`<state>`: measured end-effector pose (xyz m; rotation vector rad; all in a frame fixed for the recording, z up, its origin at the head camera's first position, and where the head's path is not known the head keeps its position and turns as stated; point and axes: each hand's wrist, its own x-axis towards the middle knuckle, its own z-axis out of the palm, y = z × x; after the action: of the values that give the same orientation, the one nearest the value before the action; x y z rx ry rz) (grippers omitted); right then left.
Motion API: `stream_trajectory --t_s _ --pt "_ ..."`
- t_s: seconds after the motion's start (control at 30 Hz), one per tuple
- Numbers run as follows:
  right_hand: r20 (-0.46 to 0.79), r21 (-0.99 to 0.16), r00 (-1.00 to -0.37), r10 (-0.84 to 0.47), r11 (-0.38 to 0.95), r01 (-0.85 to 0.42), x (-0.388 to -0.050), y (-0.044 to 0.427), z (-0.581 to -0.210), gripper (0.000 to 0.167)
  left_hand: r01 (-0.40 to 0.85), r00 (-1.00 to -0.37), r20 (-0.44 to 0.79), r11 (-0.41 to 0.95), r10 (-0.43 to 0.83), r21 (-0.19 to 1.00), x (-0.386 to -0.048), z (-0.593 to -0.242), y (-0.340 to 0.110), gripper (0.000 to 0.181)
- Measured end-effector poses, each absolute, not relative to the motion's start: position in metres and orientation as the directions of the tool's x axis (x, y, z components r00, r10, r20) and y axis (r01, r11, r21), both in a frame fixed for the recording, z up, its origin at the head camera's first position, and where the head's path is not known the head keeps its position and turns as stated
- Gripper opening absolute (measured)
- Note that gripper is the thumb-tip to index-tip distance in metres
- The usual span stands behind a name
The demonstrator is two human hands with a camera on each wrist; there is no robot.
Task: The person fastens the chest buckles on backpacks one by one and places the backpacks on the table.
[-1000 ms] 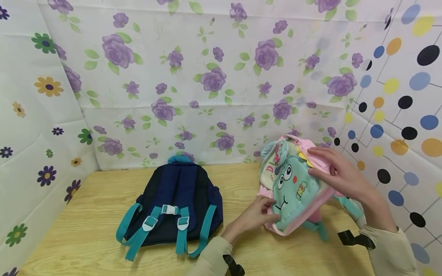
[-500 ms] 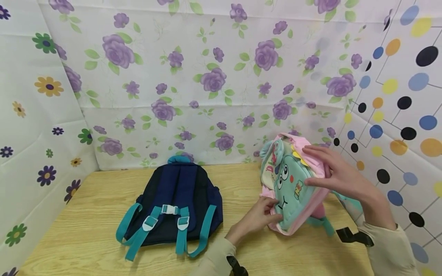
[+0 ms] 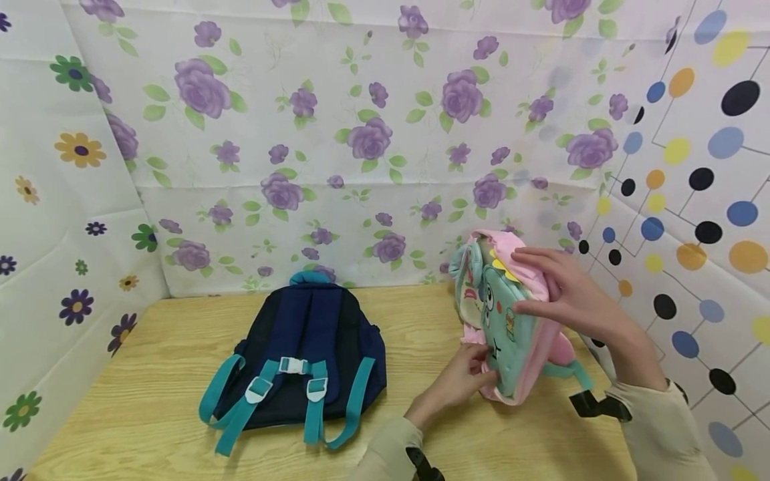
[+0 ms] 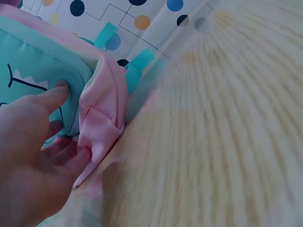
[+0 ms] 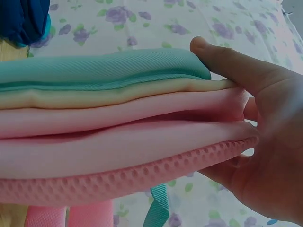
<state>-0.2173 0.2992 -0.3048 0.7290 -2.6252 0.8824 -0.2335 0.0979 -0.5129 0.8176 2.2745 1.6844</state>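
Note:
A small pink and teal backpack (image 3: 517, 334) with a cartoon face stands tilted at the right of the table, its front turned toward the left. My left hand (image 3: 463, 377) holds its lower left part; in the left wrist view one digit presses the teal front while curled fingers (image 4: 78, 158) touch the pink bottom. My right hand (image 3: 571, 294) grips the right side. In the right wrist view the thumb (image 5: 222, 59) lies on the teal front pocket and other fingers reach behind the mesh back panel (image 5: 142, 168).
A dark blue backpack (image 3: 307, 354) with teal straps lies back side up on the wooden table (image 3: 150, 401), left of the hands. Flowered cloth (image 3: 337, 153) hangs behind, and a dotted cloth (image 3: 692, 267) stands close to the right arm.
The pink and teal backpack has turned, its front swinging further to the left and more upright. The left hand has shifted slightly right, the right hand slightly left. The blue backpack stays put.

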Motion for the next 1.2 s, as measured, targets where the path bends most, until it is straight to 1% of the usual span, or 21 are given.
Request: stream_trajectory --t_s 0.23,0.37,0.5,0.67,0.77,0.9,1.03,1.2 --pt "0.398 -0.5 -0.829 -0.393 0.665 -0.555 -0.222 0.287 -0.306 0.078 0.293 -0.843 0.177 0.158 0.507 0.943 -0.231 -0.517 0.099 0.052" --pt "0.414 -0.503 -0.808 -0.419 0.634 -0.587 -0.227 0.279 -0.309 0.078 0.298 -0.85 0.195 0.141 0.49 0.944 -0.229 -0.517 0.096 0.048" --pt "0.431 -0.49 -0.793 -0.431 0.626 -0.607 -0.23 0.271 -0.312 0.078 0.295 -0.866 0.196 0.153 0.459 0.943 -0.227 -0.514 0.087 0.045" --pt "0.433 -0.504 -0.8 -0.415 0.624 -0.597 -0.231 0.266 -0.314 0.078 0.29 -0.871 0.227 0.084 0.435 0.953 -0.225 -0.498 0.07 0.043" --pt "0.439 -0.512 -0.795 -0.419 0.611 -0.604 -0.231 0.263 -0.315 0.078 0.313 -0.873 0.262 0.059 0.411 0.948 -0.225 -0.485 0.06 0.042" --pt "0.442 -0.51 -0.79 -0.425 0.605 -0.611 -0.231 0.258 -0.316 0.078 0.341 -0.881 0.284 0.094 0.378 0.935 -0.226 -0.47 0.045 0.038" --pt "0.421 -0.527 -0.802 -0.423 0.606 -0.596 -0.229 0.254 -0.316 0.077 0.344 -0.89 0.279 0.13 0.36 0.93 -0.227 -0.459 0.035 0.038" --pt "0.407 -0.54 -0.809 -0.424 0.603 -0.588 -0.228 0.248 -0.317 0.076 0.366 -0.885 0.301 0.131 0.354 0.921 -0.228 -0.448 0.023 0.038"
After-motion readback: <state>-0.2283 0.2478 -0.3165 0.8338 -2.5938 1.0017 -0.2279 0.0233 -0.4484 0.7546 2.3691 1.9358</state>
